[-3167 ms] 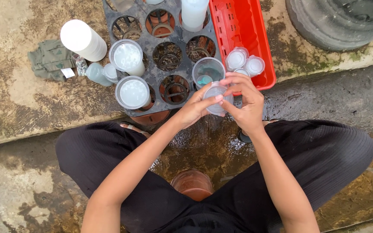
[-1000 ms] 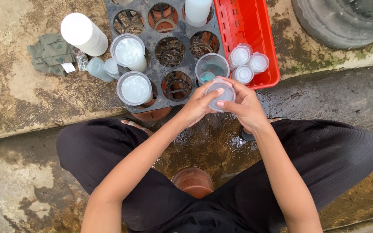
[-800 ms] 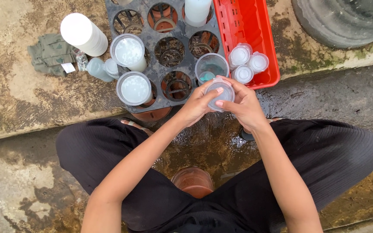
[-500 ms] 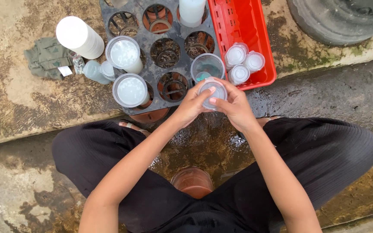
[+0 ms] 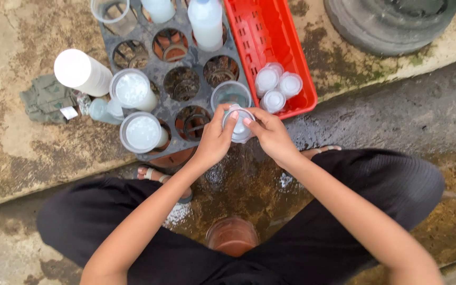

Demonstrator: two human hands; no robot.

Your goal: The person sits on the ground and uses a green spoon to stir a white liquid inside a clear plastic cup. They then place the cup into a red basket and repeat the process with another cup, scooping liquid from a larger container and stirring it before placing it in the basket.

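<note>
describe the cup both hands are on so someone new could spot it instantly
Start at the red crate lying beside the dark grid tray. Just below the tray's near corner, the left hand and right hand meet around a small clear plastic cup with a pale lid. Unlike the three small lidded cups resting in the crate and the larger cups seated in tray holes, it is held up off the ground.

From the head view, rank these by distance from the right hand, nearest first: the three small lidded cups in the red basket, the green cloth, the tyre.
1. Three small lidded cups: just above the right hand, inside the red basket.
2. Tyre: up and to the right, at the top corner.
3. Green cloth: far left, beyond the grey tray.
</note>
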